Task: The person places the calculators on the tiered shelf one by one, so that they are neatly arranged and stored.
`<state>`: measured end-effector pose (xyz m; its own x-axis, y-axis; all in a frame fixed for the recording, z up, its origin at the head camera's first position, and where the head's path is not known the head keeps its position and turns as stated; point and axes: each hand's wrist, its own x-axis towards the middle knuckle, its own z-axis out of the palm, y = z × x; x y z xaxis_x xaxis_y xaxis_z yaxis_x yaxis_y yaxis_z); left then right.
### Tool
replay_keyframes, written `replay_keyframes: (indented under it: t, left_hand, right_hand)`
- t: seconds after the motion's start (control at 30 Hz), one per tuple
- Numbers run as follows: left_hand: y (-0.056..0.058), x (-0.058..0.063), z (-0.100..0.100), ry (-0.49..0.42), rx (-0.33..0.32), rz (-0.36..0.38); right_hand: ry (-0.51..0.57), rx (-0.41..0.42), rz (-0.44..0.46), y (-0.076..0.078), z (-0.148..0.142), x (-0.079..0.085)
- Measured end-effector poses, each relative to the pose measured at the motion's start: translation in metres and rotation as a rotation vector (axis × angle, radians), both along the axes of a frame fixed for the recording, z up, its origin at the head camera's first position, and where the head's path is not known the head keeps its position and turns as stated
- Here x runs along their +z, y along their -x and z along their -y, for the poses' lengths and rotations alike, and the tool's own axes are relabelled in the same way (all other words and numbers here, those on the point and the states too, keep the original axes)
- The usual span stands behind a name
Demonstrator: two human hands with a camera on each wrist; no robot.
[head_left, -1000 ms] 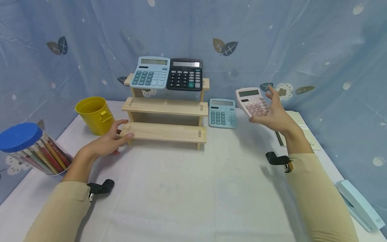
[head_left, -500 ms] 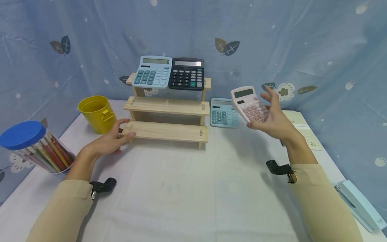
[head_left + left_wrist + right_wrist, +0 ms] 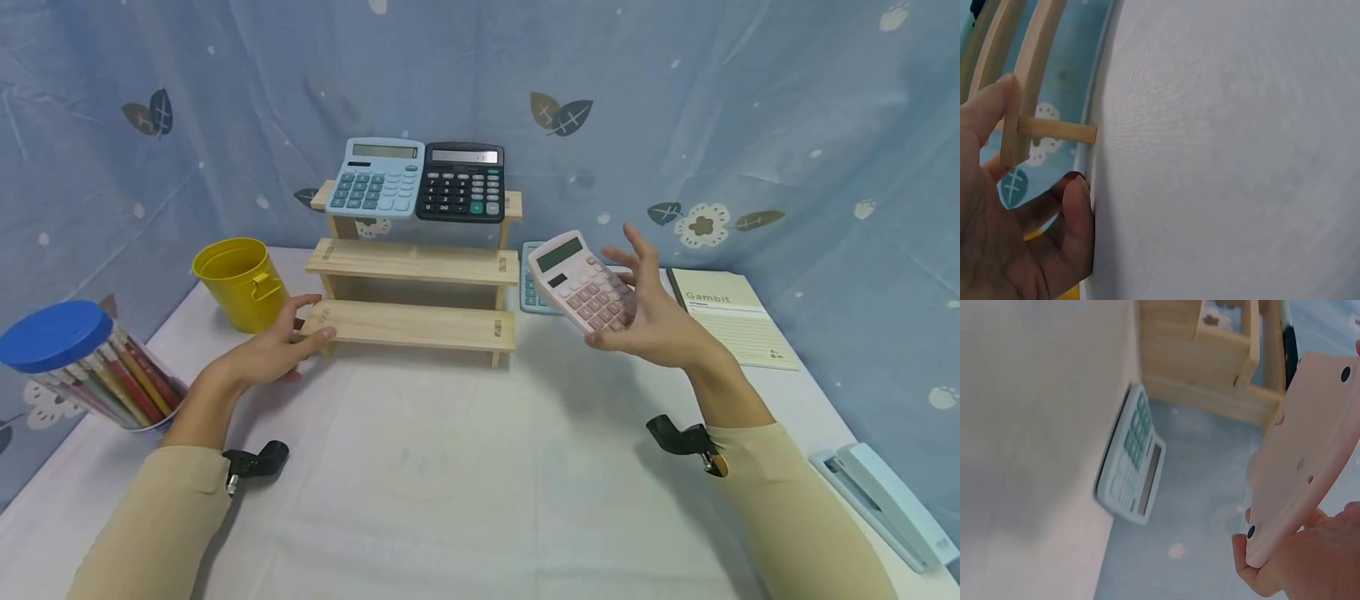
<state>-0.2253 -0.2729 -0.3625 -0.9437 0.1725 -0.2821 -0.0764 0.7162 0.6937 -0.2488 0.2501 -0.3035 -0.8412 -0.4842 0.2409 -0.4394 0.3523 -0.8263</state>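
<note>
Above table [image 3: 420, 475], right fingers [image 3: 642, 250] pinched on pink calculator [image 3: 581, 285], left fingers [image 3: 317, 338] round wooden shelf [image 3: 412, 323]

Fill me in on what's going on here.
A person's right hand holds a pink calculator tilted in the air, to the right of a wooden shelf. Their left hand grips the left end of the shelf's lowest step. A light blue calculator and a black calculator sit side by side on the top step; a turquoise calculator lies on the table.

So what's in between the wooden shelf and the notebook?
In the head view, there's a blue calculator on the table, partly hidden by the pink calculator that the right hand holds up.
</note>
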Motion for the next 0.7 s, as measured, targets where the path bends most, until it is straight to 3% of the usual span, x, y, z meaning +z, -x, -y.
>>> replay_keyframes:
  t: [0.7]
  left_hand:
    - [0.000,-0.001,0.002,-0.003,-0.006,-0.004]
  right_hand:
    - [-0.114,0.138,-0.119,-0.005,0.056,0.011]
